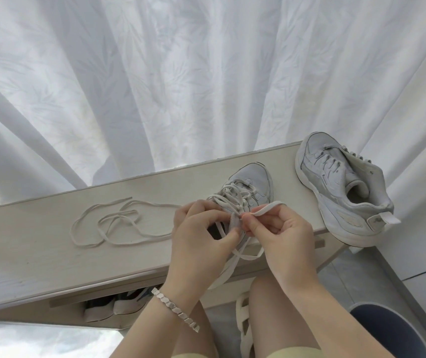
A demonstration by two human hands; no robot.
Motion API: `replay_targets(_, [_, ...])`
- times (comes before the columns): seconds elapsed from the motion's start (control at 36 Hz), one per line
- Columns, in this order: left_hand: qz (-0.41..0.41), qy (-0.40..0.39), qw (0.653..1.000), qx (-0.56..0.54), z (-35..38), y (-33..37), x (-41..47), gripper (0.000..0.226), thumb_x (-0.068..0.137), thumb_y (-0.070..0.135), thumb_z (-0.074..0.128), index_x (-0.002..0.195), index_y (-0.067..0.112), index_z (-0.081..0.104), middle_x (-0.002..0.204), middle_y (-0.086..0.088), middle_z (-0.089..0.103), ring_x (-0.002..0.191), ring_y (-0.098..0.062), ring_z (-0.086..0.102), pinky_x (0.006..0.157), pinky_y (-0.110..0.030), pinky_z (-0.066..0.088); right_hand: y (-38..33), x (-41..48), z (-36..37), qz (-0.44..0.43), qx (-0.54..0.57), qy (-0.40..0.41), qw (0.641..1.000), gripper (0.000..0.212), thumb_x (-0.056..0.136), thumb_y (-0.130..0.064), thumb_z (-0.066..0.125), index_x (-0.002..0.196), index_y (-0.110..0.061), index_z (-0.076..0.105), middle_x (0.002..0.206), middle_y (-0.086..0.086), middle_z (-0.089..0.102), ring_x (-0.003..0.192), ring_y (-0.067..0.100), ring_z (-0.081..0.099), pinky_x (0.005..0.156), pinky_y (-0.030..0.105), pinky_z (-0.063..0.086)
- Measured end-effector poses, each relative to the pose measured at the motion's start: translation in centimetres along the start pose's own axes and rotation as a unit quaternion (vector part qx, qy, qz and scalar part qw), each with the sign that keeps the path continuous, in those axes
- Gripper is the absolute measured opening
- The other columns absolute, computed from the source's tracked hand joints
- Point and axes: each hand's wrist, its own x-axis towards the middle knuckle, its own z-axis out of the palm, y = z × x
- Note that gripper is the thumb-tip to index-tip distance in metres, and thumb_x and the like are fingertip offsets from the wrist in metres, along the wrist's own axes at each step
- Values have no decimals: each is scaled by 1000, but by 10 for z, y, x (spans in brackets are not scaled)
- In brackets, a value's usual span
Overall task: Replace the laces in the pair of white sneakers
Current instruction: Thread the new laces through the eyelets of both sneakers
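Two chunky white leather sneakers: a nearer sneaker (254,183) and a farther sneaker (336,187). Two flat off-white fabric laces: one loose lace (115,215) and one threaded lace (266,208). Two bare hands: a left hand (201,241) and a right hand (281,236). One silver linked metal bracelet (178,311). One pale wood-grain table (38,254). One cream strapped sandal (244,313).

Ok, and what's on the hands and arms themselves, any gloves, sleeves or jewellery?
No gloves, and no sleeves in view: both forearms are bare. The left hand has a silver bracelet at the wrist, a chain of small flat angular links. The right hand has nothing at its wrist. No rings show on either hand.
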Motion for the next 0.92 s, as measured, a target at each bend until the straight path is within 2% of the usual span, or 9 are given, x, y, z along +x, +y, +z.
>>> replay_targets(0.11, [-4,-2,1000,-12,0,0,0,15,75,32,76,70,42,65,95,27,54,107,-5,41,88,-26,42,-2,0,3,-1,-10,6,1000,19,74,-1,74,66,-17,69,64,-4,70,62,5,65,64,14,51])
replay_targets(0.22, [5,5,1000,-7,-1,1,-1,22,75,32,74,66,46,60,97,28,53,106,5,36,88,-23,39,2,0,7,15,-30,38,999,14,72,-8,77,67,-20,71,63,-7,70,59,2,61,59,9,45])
replay_targets(0.39, [11,2,1000,14,1,0,-1,12,75,30,74,73,39,66,98,30,51,107,6,33,83,-13,35,5,-4,8,103,40,21,994,14,82,-12,69,68,-14,71,66,3,71,62,11,64,58,15,50])
replay_targets(0.47, [12,3,1000,17,3,-3,-1,5,75,29,74,79,30,71,100,29,51,107,6,33,85,-14,34,5,-6,8,180,137,20,974,11,83,-10,66,73,-9,71,68,4,70,63,12,63,59,17,52])
replay_targets(0.56, [19,-4,1000,16,3,-4,-3,6,77,28,73,78,33,69,101,30,51,109,8,30,85,-8,31,4,-7,8,207,174,23,962,10,84,-8,64,77,-6,71,68,4,70,61,9,62,59,17,53])
replay_targets(0.67, [-6,-36,999,-34,-3,-4,1,32,89,14,60,73,43,60,94,36,51,104,1,36,87,-5,28,3,-6,12,202,160,33,966,9,84,-6,65,76,-6,69,60,-3,67,53,3,59,53,14,50])
replay_targets(0.78, [-3,-64,998,-20,-7,-5,7,38,88,12,61,72,46,57,91,32,52,104,-18,45,90,-26,39,5,-5,15,145,86,59,984,17,80,-7,71,64,-10,67,56,-3,64,54,7,58,55,15,49])
replay_targets(0.86, [-5,-93,996,16,-12,2,11,30,88,17,61,75,43,58,86,33,50,99,-9,35,82,-5,28,4,-10,15,90,44,52,994,14,79,-7,71,66,-12,71,61,-2,69,61,9,63,59,13,48])
replay_targets(0.92, [6,-114,993,40,-18,3,15,21,89,17,60,81,37,63,85,29,49,92,-5,29,78,3,23,5,-15,15,59,35,36,997,19,82,-6,68,68,-19,72,68,-4,71,65,5,65,61,10,47])
